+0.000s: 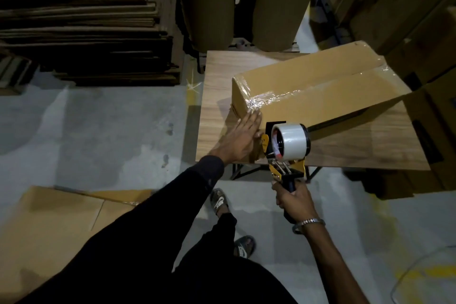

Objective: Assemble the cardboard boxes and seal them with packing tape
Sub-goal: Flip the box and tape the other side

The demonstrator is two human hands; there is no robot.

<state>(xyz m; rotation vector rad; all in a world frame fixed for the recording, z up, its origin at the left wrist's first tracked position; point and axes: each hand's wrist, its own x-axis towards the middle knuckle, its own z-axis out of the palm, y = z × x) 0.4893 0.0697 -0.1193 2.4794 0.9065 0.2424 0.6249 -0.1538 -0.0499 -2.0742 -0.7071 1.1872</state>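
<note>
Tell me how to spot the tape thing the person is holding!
Find the wooden table with the cardboard box on it. At the table's near edge, the right hand grips a tape dispenser by its black handle. Nothing else nearby has its yellow frame and shiny clear tape roll.

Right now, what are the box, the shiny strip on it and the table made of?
The box looks like plain brown cardboard, matte, with folded flaps. The shiny strip looks like clear plastic packing tape: it glints and wrinkles, and the same kind sits on the roll in the dispenser. The table shows wood grain, but it could be real wood or a printed laminate.
</note>
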